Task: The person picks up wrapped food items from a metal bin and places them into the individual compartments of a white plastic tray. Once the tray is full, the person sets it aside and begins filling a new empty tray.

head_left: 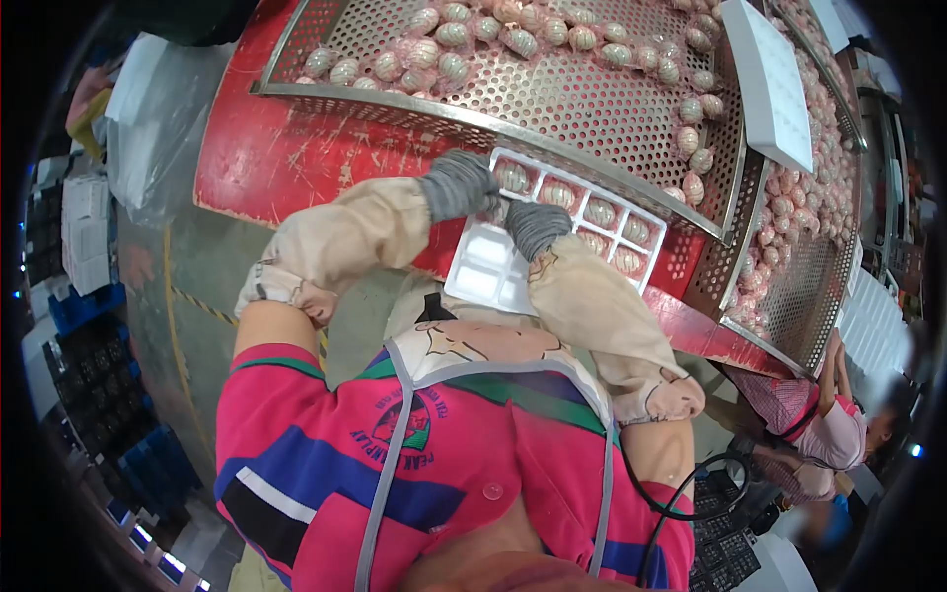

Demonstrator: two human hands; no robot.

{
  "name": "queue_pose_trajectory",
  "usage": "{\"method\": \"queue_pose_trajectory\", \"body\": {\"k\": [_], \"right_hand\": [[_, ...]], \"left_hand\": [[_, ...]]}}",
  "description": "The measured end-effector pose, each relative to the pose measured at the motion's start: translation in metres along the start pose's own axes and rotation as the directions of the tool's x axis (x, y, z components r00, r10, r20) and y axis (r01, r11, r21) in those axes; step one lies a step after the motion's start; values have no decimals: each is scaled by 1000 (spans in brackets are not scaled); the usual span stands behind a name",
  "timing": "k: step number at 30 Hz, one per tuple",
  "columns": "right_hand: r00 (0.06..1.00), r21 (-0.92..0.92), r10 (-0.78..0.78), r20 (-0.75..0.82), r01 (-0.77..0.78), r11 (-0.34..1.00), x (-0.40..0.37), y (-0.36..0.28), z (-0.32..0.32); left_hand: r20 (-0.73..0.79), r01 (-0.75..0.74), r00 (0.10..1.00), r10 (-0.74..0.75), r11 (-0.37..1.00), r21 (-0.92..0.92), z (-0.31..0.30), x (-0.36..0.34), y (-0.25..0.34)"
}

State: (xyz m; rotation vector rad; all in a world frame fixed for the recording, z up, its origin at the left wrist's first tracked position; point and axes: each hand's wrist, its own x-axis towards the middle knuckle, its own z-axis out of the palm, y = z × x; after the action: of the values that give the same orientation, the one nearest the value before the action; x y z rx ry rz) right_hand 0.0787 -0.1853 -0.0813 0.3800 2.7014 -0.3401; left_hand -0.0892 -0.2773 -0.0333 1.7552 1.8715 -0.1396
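Observation:
My left hand (461, 185), in a grey glove, is over the left edge of a white compartment tray (477, 268). My right hand (535, 227), gloved alike, meets it above the tray's middle. Both hands' fingers are bent and close together; anything between them is too small or hidden to name. Several compartments along the tray's far row and right side hold pale, egg-shaped pieces in crinkled, pinkish clear wrap, such as this wrapped egg (559, 194). The near left compartments show bare white bottoms. The tray rests at the red table's near edge.
Beyond the tray, a perforated metal bin (592, 109) with a raised rim holds many wrapped eggs (419, 54). Another white tray (774, 84) lies across a divider at right, beside a second egg-filled bin. The scratched red table (266, 158) surrounds them. Another person (824, 424) is at far right.

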Motion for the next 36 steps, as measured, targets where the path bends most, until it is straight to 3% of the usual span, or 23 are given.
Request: {"method": "queue_pose_trajectory", "body": {"k": [1, 2, 3, 4, 5, 6, 7, 9, 11, 15, 17, 19, 20, 21, 22, 23, 24, 25, 28, 29, 31, 34, 36], "right_hand": [[1000, 4, 7, 1, -7, 1000, 1, 1, 1], [1000, 22, 13, 5, -13, 1000, -2, 3, 2], [1000, 37, 19, 20, -20, 999, -3, 5, 3], [999, 55, 17, 40, -20, 998, -5, 5, 3], [995, 68, 32, 95, -39, 997, -13, -2, -7], [990, 69, 44, 131, -53, 996, -13, -4, -24], [991, 65, 39, 130, -48, 997, -14, -7, -29], [993, 65, 25, 118, -33, 997, -14, -15, -27], [995, 64, 19, 97, -26, 998, -11, -17, -23], [995, 83, -9, 97, 1, 997, -3, -24, -24], [993, 107, -21, 112, 8, 994, -2, -28, -30], [998, 183, -25, 50, 15, 983, -7, -25, -37], [997, 259, -9, -72, 27, 966, -14, -22, -39], [879, 336, 7, -477, 175, 925, -24, -11, -9], [896, 535, 133, -425, 129, 835, -32, -2, 7], [909, 671, 241, -341, 56, 740, -46, 1, 6], [910, 782, 334, -244, -19, 622, -61, -1, 0], [912, 783, 336, -236, -27, 622, -74, -2, -3], [915, 802, 344, -213, -38, 596, -97, -8, -15], [953, 685, 239, -183, -51, 727, -99, -12, -19], [986, 471, 117, -117, -49, 881, -94, -22, -17], [983, 286, 15, -181, 38, 958, -81, -25, -8], [975, 280, -7, -221, 71, 957, -79, -25, -1]], "left_hand": [[-407, -110, 908, 101, 994, 0, -5, -1, -15], [-735, -220, 654, 179, 975, 41, -9, -1, -31], [-784, -77, 620, 30, 997, -23, -17, 3, -48], [-746, 149, 666, 4, 979, 139, -68, -11, -52], [-882, 9, 471, -27, 1000, -26, -83, -4, -74], [-843, 350, 527, -105, 931, 103, -93, 12, -103], [-796, 462, 570, -202, 881, 107, -100, 24, -126], [-585, 517, 696, -416, 856, 7, -96, 48, -157], [-506, 541, 714, -484, 840, -40, -94, 63, -164], [-520, 469, 684, -512, 854, -224, -95, 60, -158], [-573, 297, 618, -539, 834, -464, -108, 40, -134], [-462, 40, 559, -689, 578, -815, -137, -10, -56], [-486, -89, 727, -485, 635, -768, -125, -27, -48], [-484, -227, 839, -249, 648, -727, -101, -42, -42], [-251, -251, 968, -14, -8, -968, -38, -14, -60], [-61, -61, 998, 20, 4, -998, -21, -31, -21], [-461, -479, 865, 197, 597, -643, -16, -51, 5], [-236, -325, 945, 225, 598, -732, -10, -50, 25], [-352, -583, 812, 465, 673, -456, 46, -25, 25], [-355, -585, 811, 465, 669, -458, 45, -28, 27], [-568, -444, 742, 357, 896, -17, 37, -42, 35], [-433, -168, 897, 87, 974, -152, 59, -67, 33], [-467, -109, 885, 1, 973, -205, 75, -72, 34]]}}
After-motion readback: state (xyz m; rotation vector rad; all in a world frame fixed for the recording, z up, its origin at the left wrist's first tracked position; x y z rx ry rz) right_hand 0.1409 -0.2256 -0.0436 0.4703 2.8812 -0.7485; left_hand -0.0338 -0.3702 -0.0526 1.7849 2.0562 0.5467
